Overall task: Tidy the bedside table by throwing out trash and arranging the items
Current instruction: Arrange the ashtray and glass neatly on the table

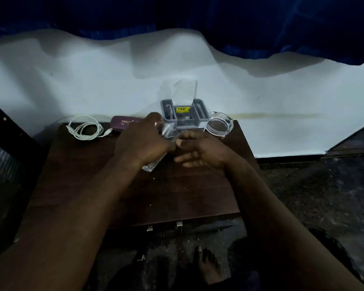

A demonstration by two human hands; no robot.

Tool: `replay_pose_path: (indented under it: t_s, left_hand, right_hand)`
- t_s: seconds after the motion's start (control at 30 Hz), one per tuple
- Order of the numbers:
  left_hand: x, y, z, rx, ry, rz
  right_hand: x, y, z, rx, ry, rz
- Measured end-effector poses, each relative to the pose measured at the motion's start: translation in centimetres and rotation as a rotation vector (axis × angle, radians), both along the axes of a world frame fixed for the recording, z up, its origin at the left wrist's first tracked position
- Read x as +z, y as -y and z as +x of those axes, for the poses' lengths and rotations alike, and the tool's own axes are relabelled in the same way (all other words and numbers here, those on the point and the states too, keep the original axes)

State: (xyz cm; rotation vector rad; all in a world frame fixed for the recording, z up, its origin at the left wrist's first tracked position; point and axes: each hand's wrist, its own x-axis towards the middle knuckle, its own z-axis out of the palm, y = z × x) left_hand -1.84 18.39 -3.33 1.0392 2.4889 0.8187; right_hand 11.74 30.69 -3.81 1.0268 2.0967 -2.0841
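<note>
Over the table (pixel 135 196), my left hand (pixel 143 141) grips a clear bottle (pixel 156 156), tilted, its base nearest me; my right hand (pixel 200 150) touches it, fingers spread loose. Behind the bottle stands a grey box (pixel 184 114), with an ashtray (pixel 219 123) right, a purple case (pixel 124 123) and white cable (pixel 85 128) left.

Both forearms reach forward and converge at the middle. The left hand (pixel 143 141) is curled closed, knuckles up — the right hand (pixel 200 149) lies just beside it, fingers (pixel 185 159) loosely spread and pointing leftward.
</note>
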Motion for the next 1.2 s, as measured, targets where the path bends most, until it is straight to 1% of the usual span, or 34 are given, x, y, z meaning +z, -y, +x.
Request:
replay_pose_path:
  t_s: [0.03,0.1,0.2,0.27,0.3,0.37,0.43,0.5,0.67,0.77,0.83,0.9,0.93,1.03,1.07,1.1,1.13,1.17,1.2]
  left_hand:
    - [0.0,-0.2,0.0,0.016,0.031,0.063]
    - [-0.1,-0.6,0.0,0.063,0.135,0.212]
    - [-0.2,-1.5,0.8,0.173,0.367,0.449]
    - [-0.2,-2.3,1.7,0.229,0.549,0.562]
    - [-0.2,-2.7,2.2,0.241,0.614,0.599]
    - [-0.3,-3.4,2.9,0.242,0.664,0.664]
    - [-0.3,-4.1,3.5,0.219,0.675,0.708]
    - [-0.3,-4.6,4.0,0.199,0.726,0.726]
    - [-0.2,-5.8,4.5,0.153,0.864,0.733]
    - [-0.4,-6.6,4.6,0.15,0.999,0.761]
    - [-0.4,-7.1,5.1,0.141,1.127,0.754]
    - [-0.5,-7.5,5.7,0.137,1.231,0.731]
    - [-0.5,-7.7,5.8,0.134,1.251,0.735]
    - [-0.5,-7.8,5.5,0.087,1.221,0.738]
    - [-0.4,-7.8,5.3,0.064,1.176,0.706]
    - [-0.3,-7.7,5.1,0.047,1.085,0.653]
    - [-0.3,-7.6,4.7,0.044,0.93,0.602]
    - [-0.3,-7.4,4.3,0.057,0.703,0.564]
    - [-0.5,-7.1,3.7,0.081,0.437,0.544]
  right_hand:
    - [0.2,-0.2,0.3,-0.01,-0.059,-0.055]
    - [0.4,-0.8,0.9,0.002,-0.144,-0.056]
    - [0.5,-0.9,1.5,0.048,-0.15,0.008]
    - [0.3,-0.8,1.6,0.058,-0.137,0.016]
    - [0.2,-0.8,1.7,0.047,-0.14,0.027]
    - [0.1,-1.3,2.0,0.0,-0.163,0.058]
    - [0.1,-2.0,2.5,-0.036,-0.194,0.074]
    - [0.0,-2.9,3.2,-0.05,-0.226,0.08]
    - [-0.4,-4.7,4.8,-0.162,-0.353,-0.013]
    - [-0.4,-5.3,5.0,-0.331,-0.52,-0.115]
    - [-0.3,-5.5,4.9,-0.453,-0.624,-0.203]
    - [-0.2,-5.4,4.5,-0.495,-0.673,-0.247]
    - [-0.2,-5.4,4.3,-0.483,-0.68,-0.224]
    - [-0.4,-5.0,3.7,-0.435,-0.672,-0.124]
    - [-0.5,-5.0,3.5,-0.461,-0.655,-0.1]
    - [-0.5,-5.1,3.3,-0.507,-0.633,-0.086]
    - [-0.5,-5.4,3.2,-0.564,-0.613,-0.083]
    - [-0.5,-5.8,3.0,-0.627,-0.591,-0.084]
    - [-0.5,-6.2,2.9,-0.695,-0.571,-0.071]
